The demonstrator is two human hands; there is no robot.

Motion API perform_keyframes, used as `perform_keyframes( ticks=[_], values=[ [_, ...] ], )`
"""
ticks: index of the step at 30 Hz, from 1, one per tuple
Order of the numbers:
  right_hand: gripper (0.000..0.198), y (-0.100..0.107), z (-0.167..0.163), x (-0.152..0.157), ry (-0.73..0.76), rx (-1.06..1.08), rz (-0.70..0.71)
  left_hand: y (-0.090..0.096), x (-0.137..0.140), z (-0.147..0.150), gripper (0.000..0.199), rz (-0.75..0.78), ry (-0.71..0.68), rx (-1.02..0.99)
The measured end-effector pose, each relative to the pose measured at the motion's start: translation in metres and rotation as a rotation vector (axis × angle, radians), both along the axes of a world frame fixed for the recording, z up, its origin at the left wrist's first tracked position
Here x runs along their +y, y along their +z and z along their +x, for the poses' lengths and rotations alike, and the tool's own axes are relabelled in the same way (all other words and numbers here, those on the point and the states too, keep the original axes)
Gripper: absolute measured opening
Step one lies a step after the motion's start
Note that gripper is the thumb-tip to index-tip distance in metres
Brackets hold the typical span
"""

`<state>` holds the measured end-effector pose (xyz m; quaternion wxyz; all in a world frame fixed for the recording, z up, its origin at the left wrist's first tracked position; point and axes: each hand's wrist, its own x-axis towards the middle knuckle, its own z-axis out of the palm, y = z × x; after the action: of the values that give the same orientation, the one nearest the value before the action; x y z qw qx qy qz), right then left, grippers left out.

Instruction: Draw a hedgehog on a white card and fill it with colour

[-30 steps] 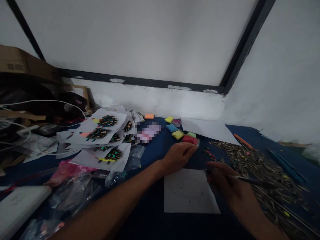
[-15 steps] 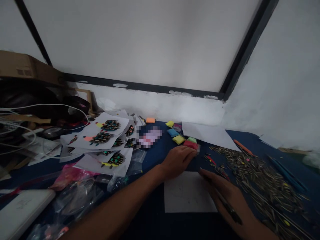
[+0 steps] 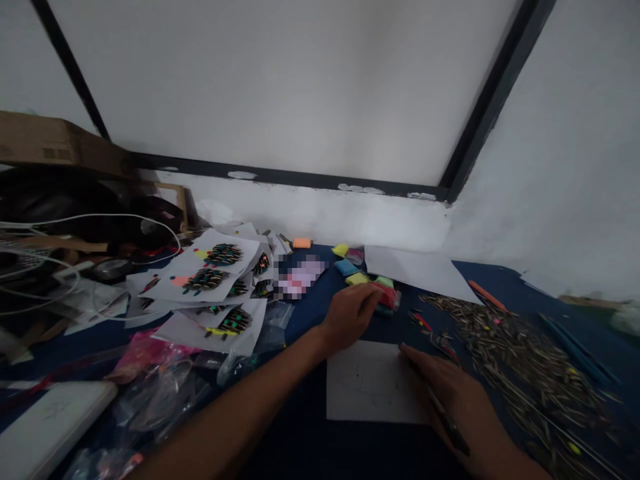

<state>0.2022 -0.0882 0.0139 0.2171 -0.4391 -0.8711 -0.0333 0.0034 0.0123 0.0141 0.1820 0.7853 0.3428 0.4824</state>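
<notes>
My right hand [image 3: 457, 393] is closed around a dark pen [image 3: 453, 430], its tip side toward the top right of a small white sheet of paper [image 3: 360, 393]. Faint thin lines and a small dark mark show on that sheet. My left hand [image 3: 350, 317] hovers or rests just beyond the sheet's top edge, its fingers curled in; whatever they hold, if anything, is hidden. Right beside its fingertips lies a red packet [image 3: 389, 297]. Close by are a yellow packet [image 3: 357, 278], a blue packet [image 3: 346, 267] and a green one [image 3: 384, 282].
Sheets with seed-covered hedgehog figures [image 3: 217, 257] are stacked at left, near clear plastic bags [image 3: 160, 400] and a white box-like object [image 3: 55, 427]. Striped seeds [image 3: 525, 367] spread over the right side. A larger white sheet [image 3: 415, 267] lies by the wall; an orange tool [image 3: 487, 295] touches it.
My left hand has drawn back slightly left from the red packet, uncovering more of it. My right hand has shifted a little downward with the pen. The view has moved slightly.
</notes>
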Motion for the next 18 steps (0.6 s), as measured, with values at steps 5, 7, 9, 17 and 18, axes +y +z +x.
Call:
perform_keyframes(
  ticks=[5, 7, 9, 17, 18],
  values=[
    [0.05, 0.003, -0.002, -0.001, 0.037, 0.022, -0.02, 0.004, -0.004, 0.0, 0.029, 0.01, 0.036, -0.063],
    [0.05, 0.006, -0.003, -0.001, 0.042, 0.002, -0.027, 0.006, -0.003, -0.001, 0.031, 0.01, 0.06, -0.091],
    [0.047, 0.009, -0.005, -0.001, 0.031, 0.015, -0.009, 0.007, -0.002, -0.003, 0.032, -0.016, 0.087, -0.084],
    [0.037, -0.004, -0.003, -0.002, 0.013, 0.097, 0.072, 0.006, -0.003, -0.006, 0.019, -0.156, 0.085, 0.164],
    [0.037, -0.005, -0.002, -0.003, 0.011, 0.106, 0.077, 0.006, -0.005, -0.007, 0.018, -0.162, 0.083, 0.213]
  ],
)
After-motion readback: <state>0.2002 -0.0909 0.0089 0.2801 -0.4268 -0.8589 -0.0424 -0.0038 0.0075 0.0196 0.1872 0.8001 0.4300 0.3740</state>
